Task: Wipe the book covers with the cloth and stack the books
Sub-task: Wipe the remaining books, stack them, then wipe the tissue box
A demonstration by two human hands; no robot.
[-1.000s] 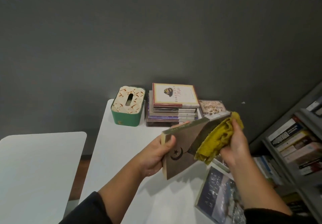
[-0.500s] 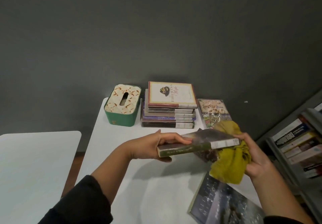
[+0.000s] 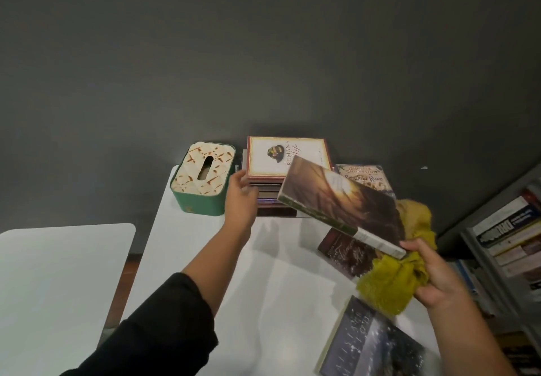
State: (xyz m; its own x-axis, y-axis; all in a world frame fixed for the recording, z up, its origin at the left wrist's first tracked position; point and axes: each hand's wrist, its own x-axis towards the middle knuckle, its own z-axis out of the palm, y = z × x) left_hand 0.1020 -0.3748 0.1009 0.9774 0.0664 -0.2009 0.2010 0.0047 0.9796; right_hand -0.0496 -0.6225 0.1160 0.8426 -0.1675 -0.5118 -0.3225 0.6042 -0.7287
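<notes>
1. Head view shows the right hand (image 3: 439,285) pinching one book (image 3: 342,205) by its near right corner, thumb on the spine end, with the yellow cloth (image 3: 395,276) bunched in the same grip beneath it.

2. That book hangs in the air, tilted, cover up. Its long axis runs from the right hand up and left toward the stack (image 3: 288,164) at the far edge of the worktop (image 3: 263,287). Its free far end already overlaps the stack's near right corner in this view; I cannot tell whether it touches.

3. The left hand (image 3: 240,200) holds nothing, its fingers loosely extended against the stack's left side, next to the green tissue box (image 3: 203,179). It is the nearer hand to the stack and looks placed to steady or square it.

4. The coming move, as I judge it, turns on this: the stack lies forward and left of the right grip, so the book must travel along its own length and level out to land flat.

5. A one-corner pinch shared with cloth is weak; the book could slip or swing.

6. Three more books lie on the worktop: one (image 3: 364,176) right of the stack, one (image 3: 348,254) under the held book, one (image 3: 371,343) at the near right edge.
</notes>
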